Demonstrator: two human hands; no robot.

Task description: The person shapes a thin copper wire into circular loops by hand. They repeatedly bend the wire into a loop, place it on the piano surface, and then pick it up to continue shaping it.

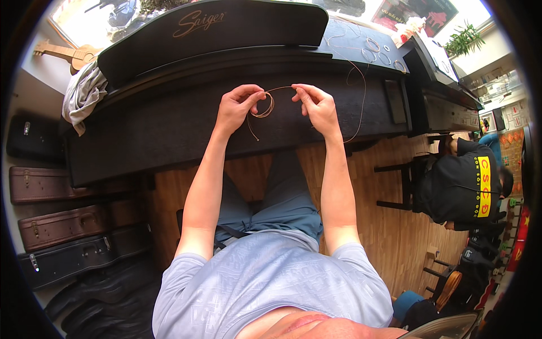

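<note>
My left hand (240, 107) pinches a small coil of thin bronze wire string (270, 105) in front of the black upright piano, with a short tail hanging below the loops. To its right, my right hand (316, 110) pinches the stretch of string that runs across from the coil. Both hands are over the dark fallboard (169, 107), forearms reaching up from the lower edge. A loose strand (364, 93) hangs in a long curve right of my right hand, from the piano's top, where several coiled strings (372, 45) lie on a grey-blue surface.
A grey cloth (83, 96) and small wooden guitar (82, 56) are at the left end. Instrument cases (59, 226) are stacked left. At right are a second dark piano (435, 96) and a seated person in a black shirt (457, 183), with stools (446, 285) below on the wooden floor (355, 254).
</note>
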